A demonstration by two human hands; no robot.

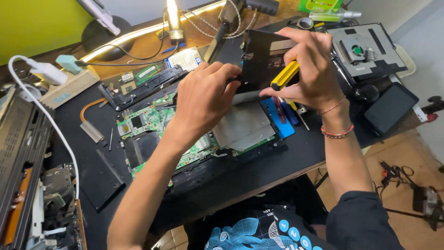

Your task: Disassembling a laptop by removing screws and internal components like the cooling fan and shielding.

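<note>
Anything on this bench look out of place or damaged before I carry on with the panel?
No visible damage. The left hand and right hand hold the black panel tilted up over the opened laptop, a yellow screwdriver in the right. Loose parts crowd the black mat.

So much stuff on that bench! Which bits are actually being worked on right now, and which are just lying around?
In hand:
left hand gripping the black panel
right hand holding the yellow-handled screwdriver against that panel
opened laptop with green circuit board beneath

Lying about:
white power strip
small dark tablet
fan assembly on a grey plate
copper heat pipe
</note>
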